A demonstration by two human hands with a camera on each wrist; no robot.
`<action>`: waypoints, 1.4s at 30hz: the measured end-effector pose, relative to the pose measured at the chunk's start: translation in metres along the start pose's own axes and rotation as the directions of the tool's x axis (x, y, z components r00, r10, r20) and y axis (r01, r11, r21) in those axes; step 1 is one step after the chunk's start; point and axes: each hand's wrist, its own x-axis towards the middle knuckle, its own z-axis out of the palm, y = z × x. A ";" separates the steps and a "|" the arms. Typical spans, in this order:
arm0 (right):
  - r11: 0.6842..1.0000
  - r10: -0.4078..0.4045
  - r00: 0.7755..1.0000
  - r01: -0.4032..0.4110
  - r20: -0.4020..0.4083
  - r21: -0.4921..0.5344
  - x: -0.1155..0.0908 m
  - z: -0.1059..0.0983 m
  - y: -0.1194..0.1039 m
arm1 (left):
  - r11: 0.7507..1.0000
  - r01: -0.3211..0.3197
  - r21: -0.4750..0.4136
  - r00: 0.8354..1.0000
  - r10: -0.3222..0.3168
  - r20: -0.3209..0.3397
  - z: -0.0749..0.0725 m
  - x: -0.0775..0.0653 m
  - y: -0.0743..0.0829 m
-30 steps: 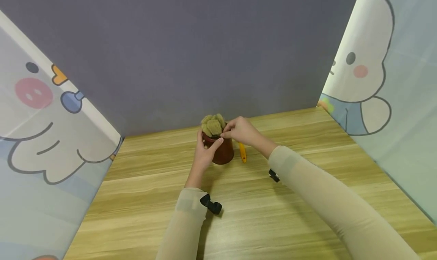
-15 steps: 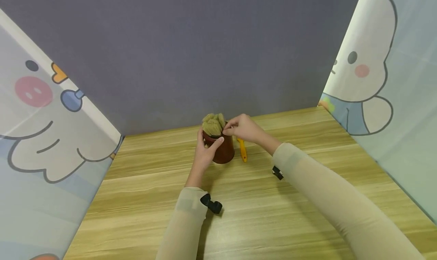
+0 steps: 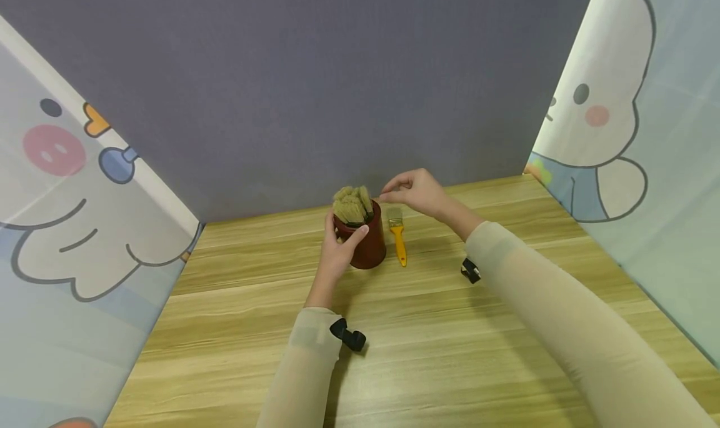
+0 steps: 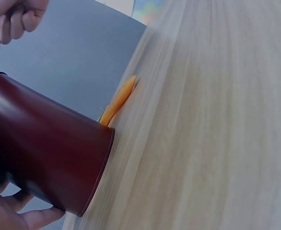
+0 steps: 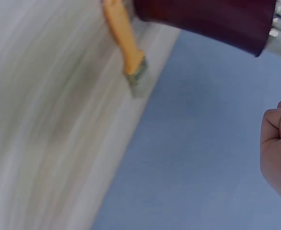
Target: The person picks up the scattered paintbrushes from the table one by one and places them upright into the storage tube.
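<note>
A dark red cylindrical pot (image 3: 371, 247) stands near the back of the table, and bristle-up paintbrushes (image 3: 350, 208) with pale bristles fill its mouth. My left hand (image 3: 335, 253) grips the pot from the left, with the thumb on its near side. Just right of the rim, my right hand (image 3: 420, 194) is raised with loosely bent fingers and nothing visible in them. Beside the pot, a yellow-handled paintbrush (image 3: 399, 243) lies on the table with its bristles toward the back. In the right wrist view, curled fingers of the right hand (image 5: 279, 143) show at the right edge.
The wooden table (image 3: 253, 334) ends at a grey back panel (image 3: 337, 90). Cartoon-printed panels (image 3: 607, 122) flank both sides. Black straps (image 3: 347, 336) hang by the sleeves, close over the table.
My right hand has left the pot's rim and moved up and to the right, uncovering the yellow brush's bristles. The left hand has stayed on the pot.
</note>
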 end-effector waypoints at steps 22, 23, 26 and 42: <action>0.978 0.209 0.977 -0.209 0.033 -0.009 0.018 0.028 0.128 | 1.000 -0.005 -0.004 1.000 0.005 -0.013 0.001 -0.004 -0.001; 0.975 0.220 0.974 -0.220 0.048 -0.018 0.018 0.030 0.129 | 1.000 -0.006 -0.006 1.000 0.006 -0.013 0.002 -0.004 -0.001; 0.964 0.265 0.963 -0.263 0.055 -0.036 0.020 0.037 0.129 | 1.000 -0.005 -0.008 1.000 0.005 -0.015 0.002 -0.004 -0.001; 0.879 0.422 0.907 -0.406 0.012 -0.250 0.019 0.053 0.104 | 1.000 -0.019 -0.006 1.000 0.018 -0.025 0.004 -0.005 0.000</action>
